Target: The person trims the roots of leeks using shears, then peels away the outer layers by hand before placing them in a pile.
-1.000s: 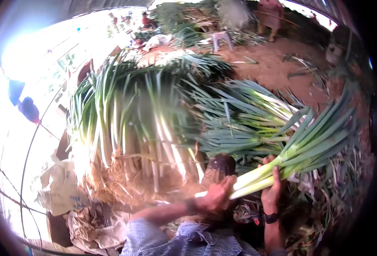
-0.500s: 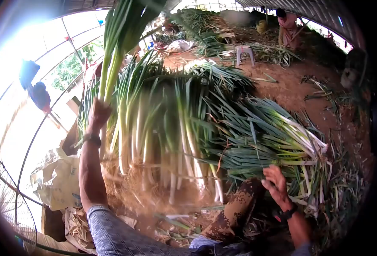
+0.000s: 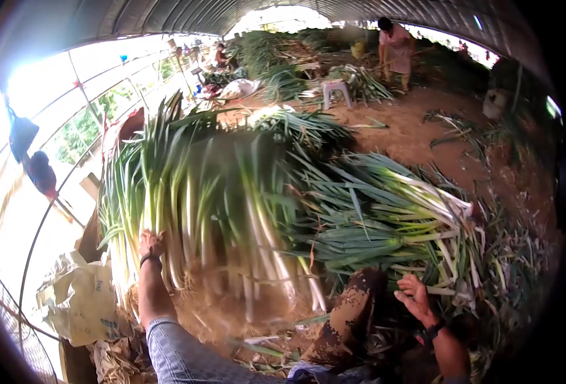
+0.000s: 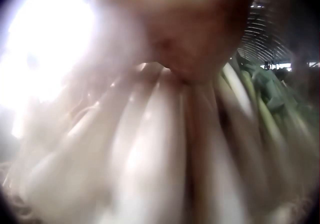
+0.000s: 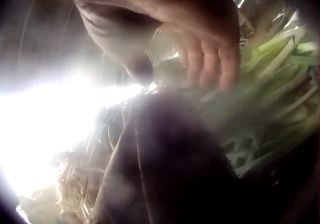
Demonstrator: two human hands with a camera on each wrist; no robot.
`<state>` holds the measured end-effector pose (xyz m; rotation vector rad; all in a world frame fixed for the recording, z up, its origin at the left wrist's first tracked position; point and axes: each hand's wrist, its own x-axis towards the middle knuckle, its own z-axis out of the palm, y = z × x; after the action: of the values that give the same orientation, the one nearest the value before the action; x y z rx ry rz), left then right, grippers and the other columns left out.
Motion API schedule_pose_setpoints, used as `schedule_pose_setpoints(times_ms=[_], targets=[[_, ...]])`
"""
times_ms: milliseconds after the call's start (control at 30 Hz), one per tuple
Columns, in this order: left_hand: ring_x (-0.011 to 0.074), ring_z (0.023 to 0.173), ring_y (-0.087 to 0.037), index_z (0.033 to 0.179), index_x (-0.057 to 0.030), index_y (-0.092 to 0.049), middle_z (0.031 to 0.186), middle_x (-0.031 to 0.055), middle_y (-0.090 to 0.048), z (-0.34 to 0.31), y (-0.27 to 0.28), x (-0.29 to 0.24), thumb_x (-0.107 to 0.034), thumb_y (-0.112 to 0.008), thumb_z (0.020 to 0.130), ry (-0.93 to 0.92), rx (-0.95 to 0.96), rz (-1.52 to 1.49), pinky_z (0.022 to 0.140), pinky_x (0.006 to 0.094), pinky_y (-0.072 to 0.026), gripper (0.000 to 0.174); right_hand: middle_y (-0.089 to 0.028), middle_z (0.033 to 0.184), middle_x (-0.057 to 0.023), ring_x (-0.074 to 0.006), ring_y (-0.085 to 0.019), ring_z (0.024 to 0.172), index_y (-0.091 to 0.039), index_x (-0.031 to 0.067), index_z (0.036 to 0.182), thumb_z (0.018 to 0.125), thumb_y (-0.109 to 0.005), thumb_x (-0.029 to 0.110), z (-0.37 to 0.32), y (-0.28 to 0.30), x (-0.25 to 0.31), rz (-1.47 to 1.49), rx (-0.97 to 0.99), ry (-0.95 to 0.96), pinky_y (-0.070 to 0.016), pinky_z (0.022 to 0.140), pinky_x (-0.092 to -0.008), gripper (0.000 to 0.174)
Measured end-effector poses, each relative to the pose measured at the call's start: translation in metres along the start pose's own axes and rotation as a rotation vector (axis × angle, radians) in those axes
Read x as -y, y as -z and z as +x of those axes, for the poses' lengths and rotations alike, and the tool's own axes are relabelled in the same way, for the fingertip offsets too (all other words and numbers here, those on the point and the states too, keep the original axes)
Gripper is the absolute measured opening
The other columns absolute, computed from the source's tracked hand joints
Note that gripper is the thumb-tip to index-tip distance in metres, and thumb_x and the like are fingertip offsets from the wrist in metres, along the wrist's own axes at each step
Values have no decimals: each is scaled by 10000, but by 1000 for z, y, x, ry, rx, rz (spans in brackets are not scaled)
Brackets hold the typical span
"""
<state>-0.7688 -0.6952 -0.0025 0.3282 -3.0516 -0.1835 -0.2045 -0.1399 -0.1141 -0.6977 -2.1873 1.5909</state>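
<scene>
At the left end of a long row of leeks (image 3: pixel 190 198), leaves up and roots down, my left hand (image 3: pixel 152 244) grips the pale stalks of a few leeks (image 3: pixel 150 208). In the left wrist view, blurred white leek stalks (image 4: pixel 150 154) fan out below the left hand (image 4: pixel 185 34). My right hand (image 3: pixel 416 297) is held palm-up with loosely bent fingers and nothing in it, near my mud-stained knee (image 3: pixel 350 313). Beside it lies a pile of trimmed leeks (image 3: pixel 385 224), with white ends pointing right. The right wrist view shows the right hand's fingers (image 5: pixel 212 66) above the knee.
Leaf scraps (image 3: pixel 510 256) cover the ground on the right. A pale sack (image 3: pixel 81 297) and crumpled brown paper (image 3: pixel 113 361) sit at left beside the wire frame. Farther back are a white stool (image 3: pixel 336 94) and a standing person (image 3: pixel 396 51).
My left hand carried a bunch of leeks from the right, raised it high at left, then lowered it into the row. My right hand let go of the bunch and stayed near the knee.
</scene>
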Motion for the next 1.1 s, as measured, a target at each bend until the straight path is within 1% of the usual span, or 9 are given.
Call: schedule_pose_setpoints(times_ms=[133,267,400,700,833,867,933,1000,1100], targets=[[420,1298,-495,1516,-55,-303,1503,229,-410,-14,4,-22,-493,-648,918,40,-267,159,1043,543,-433,818,-670,1185,-114,-174,-632,1079,-542,3,1277,852,-772,103,-5,28,-9,13,-22,-2,-512,928,-328,493],[365,1175,-591,1358,-51,-523,1341,192,-573,-30,-39,-106,-317,-698,900,-538,-585,-224,944,465,-488,558,-576,850,-6,-86,-548,800,-609,9,942,918,-700,94,-18,73,8,-3,-25,38,-457,703,-267,127],[142,874,-627,1180,32,-634,1010,56,-683,-111,-129,-249,-147,-683,915,-1033,304,-1221,750,268,-512,323,-687,816,-66,-165,-628,746,-664,24,1001,859,-784,214,-33,151,-1,-356,-88,-130,-516,700,-355,265],[215,834,-691,1103,-34,-650,1017,114,-691,-512,-107,-499,-361,-615,999,-768,1641,-1520,694,388,-602,345,-676,911,-161,-330,-646,856,-652,21,1001,787,-714,137,-29,315,-46,-970,-103,-512,-505,727,-450,251],[202,815,-699,1066,-57,-681,1027,132,-706,-599,-170,-519,-221,-598,1001,-817,1872,-1458,599,332,-597,195,-618,1230,-220,-395,-590,1157,-546,30,1279,776,-687,102,42,302,-109,-996,-109,-372,-487,970,-462,528],[191,831,-700,1066,-53,-685,1039,126,-709,-610,-168,-519,-104,-532,1012,-520,2043,-1296,592,296,-586,170,-572,1298,-233,-393,-555,1210,-494,21,1338,785,-682,103,70,294,-115,-1004,-37,-405,-466,1007,-457,590],[175,845,-676,1170,-50,-654,1039,103,-705,-617,-154,-516,30,-545,958,-936,2082,-1123,640,273,-591,252,-481,1414,-254,-392,-484,1303,-388,1,1441,800,-672,105,126,277,-113,-991,112,-483,-420,1075,-454,709],[149,837,-646,1196,-25,-643,1077,75,-680,-617,-158,-519,0,-615,948,-840,2435,-1046,763,300,-583,251,-373,1503,-287,-422,-344,1420,-261,-32,1514,769,-697,93,166,272,-150,-995,88,-352,-295,1180,-468,872],[112,847,-606,1153,0,-640,1013,42,-657,-619,-152,-524,-103,-602,1003,-987,2173,-1048,801,279,-546,185,-281,1561,-298,-431,-235,1480,-159,-39,1550,761,-690,76,219,269,-203,-1089,65,-247,-209,1222,-479,958]])
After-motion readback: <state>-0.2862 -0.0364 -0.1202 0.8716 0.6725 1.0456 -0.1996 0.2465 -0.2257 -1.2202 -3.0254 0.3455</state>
